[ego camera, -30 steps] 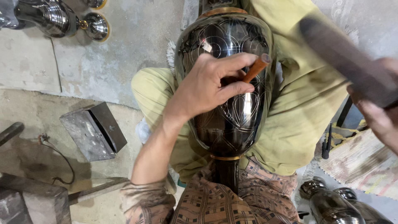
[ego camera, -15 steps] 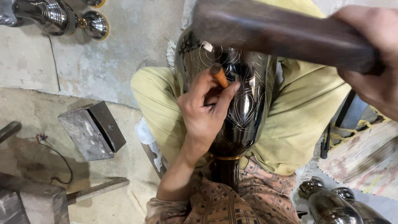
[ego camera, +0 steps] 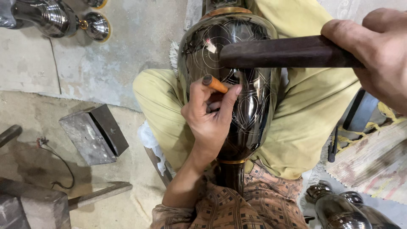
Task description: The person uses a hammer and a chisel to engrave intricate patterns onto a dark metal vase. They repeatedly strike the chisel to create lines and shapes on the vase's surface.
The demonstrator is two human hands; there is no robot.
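Observation:
A large dark metal vase (ego camera: pixel 250 106) with fine engraved line patterns and a brass band lies across my lap between my knees. My left hand (ego camera: pixel 210 118) rests on its belly and pinches a short orange chisel (ego camera: pixel 215 84), its tip set against the engraved surface. My right hand (ego camera: pixel 375 51) grips a dark wooden mallet (ego camera: pixel 288 51) held level just above the chisel's blunt end. My legs in yellow-green trousers (ego camera: pixel 309 114) frame the vase.
A grey metal block (ego camera: pixel 91 133) and a flat bar (ego camera: pixel 99 195) lie on the concrete floor at left. Polished metal vessels (ego camera: pixel 55 17) stand at the top left, and more vessels (ego camera: pixel 339 208) at the bottom right beside a woven mat (ego camera: pixel 369 161).
My left hand shifted its grip lower on the vase and stood the chisel up. The mallet swung from the upper right down to just above the chisel head.

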